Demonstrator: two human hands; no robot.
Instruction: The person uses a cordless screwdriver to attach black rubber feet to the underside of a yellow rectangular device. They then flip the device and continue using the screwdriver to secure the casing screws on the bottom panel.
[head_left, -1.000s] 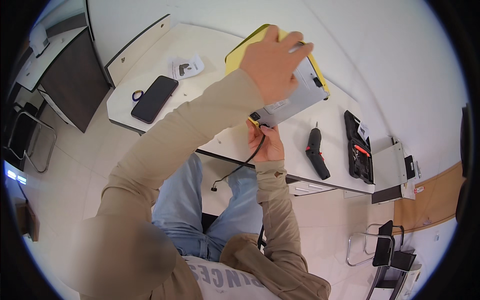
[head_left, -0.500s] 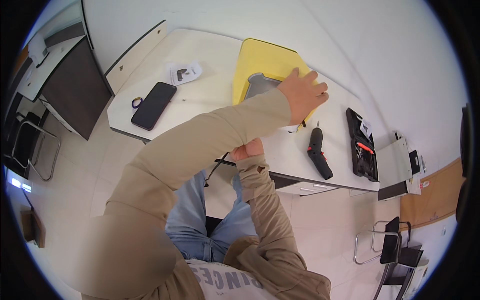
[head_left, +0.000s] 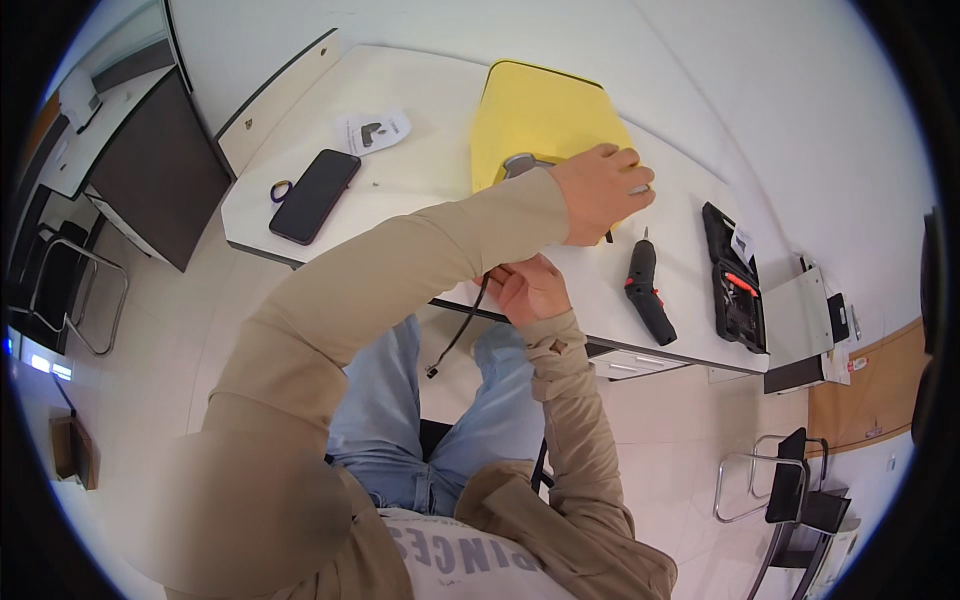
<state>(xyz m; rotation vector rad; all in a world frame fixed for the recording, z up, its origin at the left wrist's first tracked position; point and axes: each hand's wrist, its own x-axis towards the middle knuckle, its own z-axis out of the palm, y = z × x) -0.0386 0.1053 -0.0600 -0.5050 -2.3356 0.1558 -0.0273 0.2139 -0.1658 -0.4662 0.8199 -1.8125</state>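
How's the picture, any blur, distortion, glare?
In the head view, heavy blur smears the lower left against the left sleeve; a dark fisheye rim rings that view; a bright patch glares at its left edge; the yellow housing and electric screwdriver look fairly clear.

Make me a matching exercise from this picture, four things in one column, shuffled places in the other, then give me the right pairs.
Things
1. black rectangular smartphone
2. black cordless screwdriver with red accents
3. thin black cable
4. yellow box-shaped casing

Places
A. partly covered by the left hand
B. beside the white printed leaflet
C. just left of the open black tool case
D. hanging past the white table's front edge

Pairs: 1-B, 2-C, 3-D, 4-A
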